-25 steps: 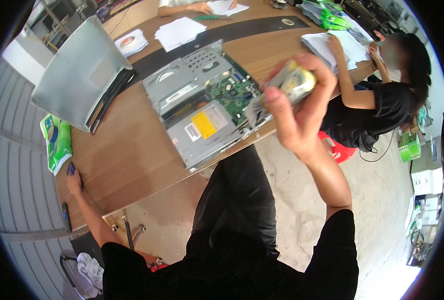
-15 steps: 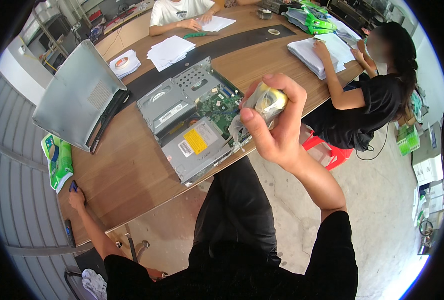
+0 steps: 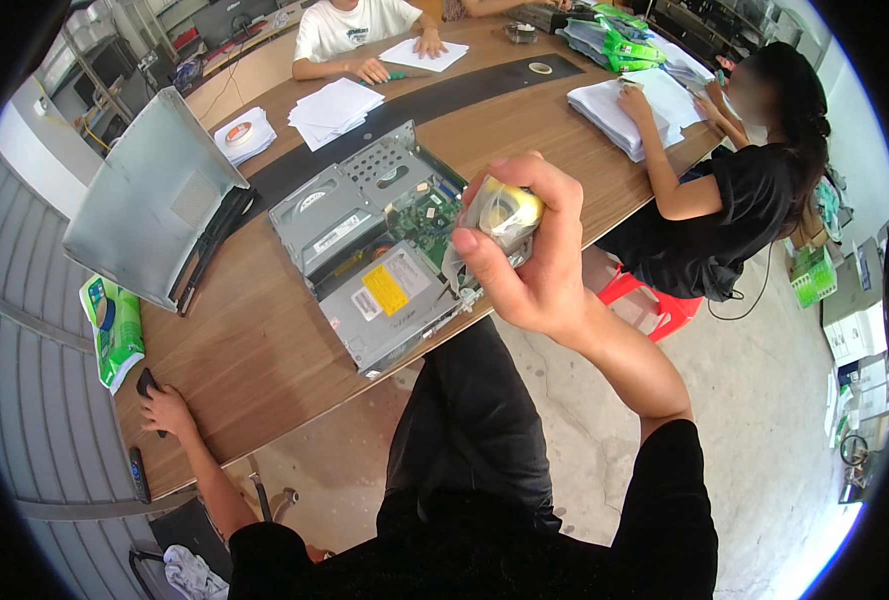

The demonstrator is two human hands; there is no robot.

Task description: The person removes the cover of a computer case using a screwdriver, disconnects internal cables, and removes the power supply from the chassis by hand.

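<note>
My right hand point(image 3: 520, 250) grips a small clear plastic bag point(image 3: 495, 215) with a yellow roll-shaped item inside, raised over the front right of an opened computer chassis point(image 3: 355, 235). The chassis has grey metal covers, a green circuit board point(image 3: 425, 215) and a drive with a yellow label point(image 3: 385, 290), partly hidden by my hand. My left hand point(image 3: 165, 408) is at the table's left end, fingers bent round a dark flat object point(image 3: 148, 382), apparently a phone. A black remote point(image 3: 139, 473) lies below it; a green plastic pack point(image 3: 111, 330) lies above it.
A metal casing point(image 3: 145, 195) stands at left on the wooden table point(image 3: 230, 380). Paper piles point(image 3: 330, 108), a tape roll point(image 3: 540, 68) and green packs point(image 3: 620, 45) lie farther back. A co-worker point(image 3: 725, 200) on a red stool handles papers at right; another point(image 3: 350, 35) works opposite.
My right hand has moved left and down with the bag. My left hand has shifted slightly right on the dark object. The view has shifted, showing more of the people opposite.
</note>
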